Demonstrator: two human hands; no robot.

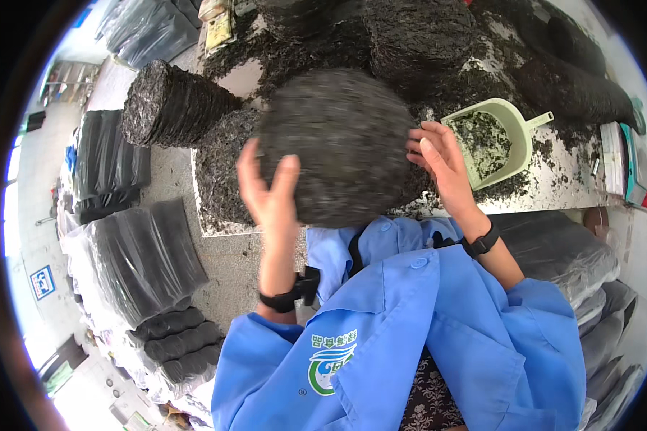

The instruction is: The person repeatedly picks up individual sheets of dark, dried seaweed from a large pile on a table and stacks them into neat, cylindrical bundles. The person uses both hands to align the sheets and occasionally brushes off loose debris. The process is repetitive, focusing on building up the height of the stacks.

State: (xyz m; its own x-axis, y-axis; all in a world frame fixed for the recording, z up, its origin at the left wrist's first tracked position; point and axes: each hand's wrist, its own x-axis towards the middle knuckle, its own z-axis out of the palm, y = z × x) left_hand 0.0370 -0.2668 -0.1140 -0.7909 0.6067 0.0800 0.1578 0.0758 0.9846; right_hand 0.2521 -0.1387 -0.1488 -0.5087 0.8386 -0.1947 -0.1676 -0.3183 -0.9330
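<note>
A thick, dark round of dried seaweed (338,147) is in front of me, smeared by motion. My left hand (267,194) is at its left edge, thumb and fingers spread apart, the thumb overlapping the round's face. At the opposite edge my right hand (442,158) has loosely curved, parted fingers, with a small gap between most of them and the round. Neither hand is closed round it. Whether any fingertip touches the round, I cannot tell. Behind it, the worktable (557,188) is strewn with dark seaweed scraps.
A pale green dustpan (519,136) with scraps in it lies right of my right hand. Ridged seaweed stacks stand at the back (420,43) and on the left (169,104). Plastic-wrapped dark bundles (140,251) are piled at left. A box (634,161) sits at the table's right end.
</note>
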